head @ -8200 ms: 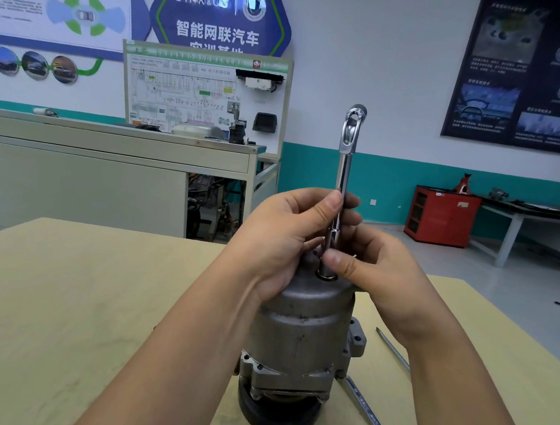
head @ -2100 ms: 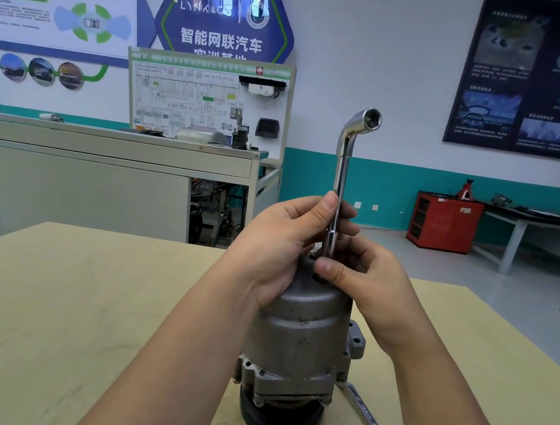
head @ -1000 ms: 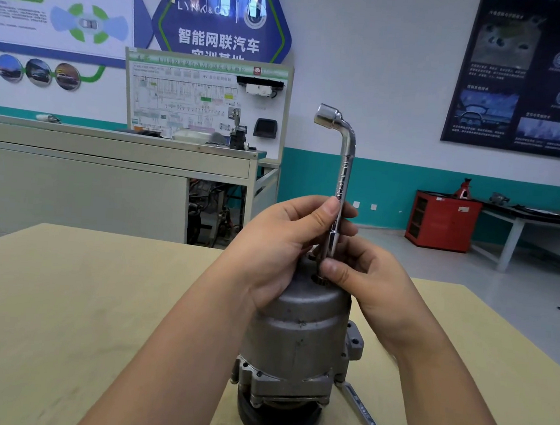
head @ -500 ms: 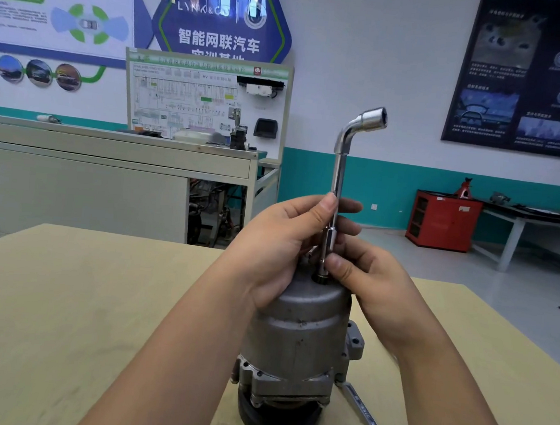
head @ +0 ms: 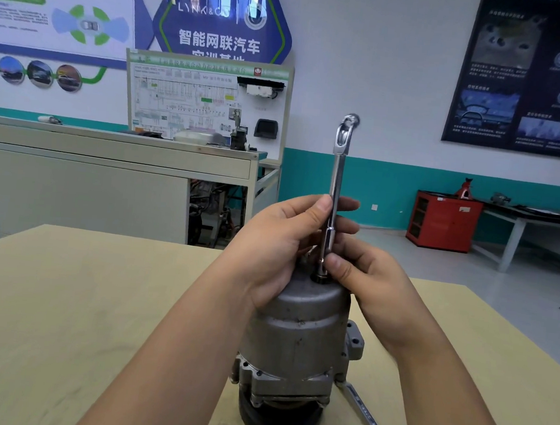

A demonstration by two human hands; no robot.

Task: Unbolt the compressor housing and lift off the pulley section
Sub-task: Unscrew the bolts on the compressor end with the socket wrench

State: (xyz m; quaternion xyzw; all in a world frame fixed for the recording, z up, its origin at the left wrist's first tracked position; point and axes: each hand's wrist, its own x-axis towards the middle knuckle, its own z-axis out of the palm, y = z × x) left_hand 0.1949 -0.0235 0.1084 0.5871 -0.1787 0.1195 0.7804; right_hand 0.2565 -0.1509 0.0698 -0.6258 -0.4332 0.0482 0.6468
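Note:
A grey metal compressor (head: 295, 335) stands upright on the wooden table (head: 60, 311), its black pulley section (head: 279, 422) at the bottom. A chrome L-shaped socket wrench (head: 337, 183) stands vertical on a bolt on the housing's top. My left hand (head: 279, 242) wraps the housing's top and pinches the wrench shaft with thumb and fingers. My right hand (head: 364, 277) grips the shaft's lower end just above the bolt. The wrench's bent head points toward or away from me at the top. The bolt itself is hidden by the socket.
A flat wrench (head: 368, 420) lies on the table right of the compressor. Behind the table stand a grey cabinet bench (head: 105, 176) with a wiring display board (head: 207, 101), a red tool cabinet (head: 444, 220) and a side table (head: 535, 221).
The wrench has been spun on the bolt: its bent head pointed left, then right, and now faces along my line of sight. Both hands stay on the shaft.

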